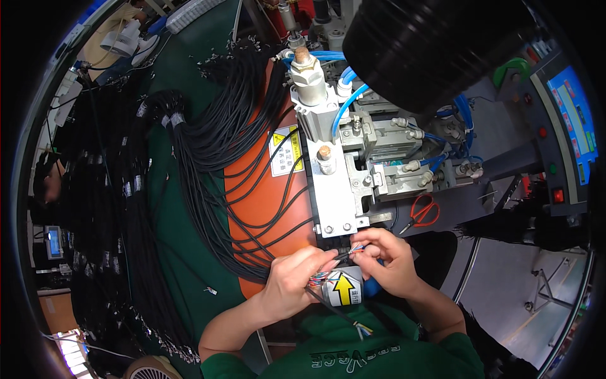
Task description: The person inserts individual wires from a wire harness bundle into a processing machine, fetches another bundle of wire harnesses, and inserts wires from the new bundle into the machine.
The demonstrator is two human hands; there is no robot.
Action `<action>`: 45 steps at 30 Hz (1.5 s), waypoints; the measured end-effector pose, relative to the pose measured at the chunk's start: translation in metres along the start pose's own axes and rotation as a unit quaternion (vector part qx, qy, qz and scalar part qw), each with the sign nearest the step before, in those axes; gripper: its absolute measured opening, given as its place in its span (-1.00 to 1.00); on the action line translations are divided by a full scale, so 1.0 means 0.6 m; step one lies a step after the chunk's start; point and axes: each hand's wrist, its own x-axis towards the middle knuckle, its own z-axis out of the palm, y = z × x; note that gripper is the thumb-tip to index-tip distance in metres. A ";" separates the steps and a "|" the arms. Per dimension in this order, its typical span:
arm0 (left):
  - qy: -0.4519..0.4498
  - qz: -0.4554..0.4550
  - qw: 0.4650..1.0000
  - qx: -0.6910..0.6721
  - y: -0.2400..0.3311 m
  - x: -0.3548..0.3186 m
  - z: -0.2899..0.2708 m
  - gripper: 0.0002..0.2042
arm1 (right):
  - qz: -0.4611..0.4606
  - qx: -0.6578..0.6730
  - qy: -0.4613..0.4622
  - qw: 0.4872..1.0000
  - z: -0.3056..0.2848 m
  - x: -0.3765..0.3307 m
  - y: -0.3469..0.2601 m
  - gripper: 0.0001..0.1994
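Observation:
My left hand (293,281) is closed on a black cable (341,255), with its thumb and forefinger near the stripped end. Thin coloured wires (320,276) show beside the same hand's lower fingers. My right hand (386,262) pinches the fine coloured wires (357,249) fanned out at that cable's end. Both hands are just below the front of a metal pneumatic press (334,202). Under them sits a white plate with a yellow arrow (344,289). Another cable end with bared coloured wires (362,330) hangs over my green shirt.
A large bundle of black cables (221,136) runs across the orange board (271,221) and green table (189,252). Red-handled scissors (424,211) lie right of the press. A control screen (573,126) stands far right. A black cylinder (435,50) overhangs the top.

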 end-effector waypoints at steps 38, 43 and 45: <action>-0.038 0.010 0.999 0.020 -0.003 0.018 0.033 -0.84 | -0.090 -0.188 -0.007 0.978 -0.028 0.015 0.007 -0.91; -0.009 0.072 0.966 0.247 0.007 0.008 0.037 -0.70 | -0.225 -0.489 0.039 0.842 -0.003 0.017 -0.013 -0.94; -0.024 0.060 0.971 0.230 0.006 0.006 0.029 -0.59 | -0.198 -0.517 0.003 0.833 -0.009 0.019 -0.018 -0.94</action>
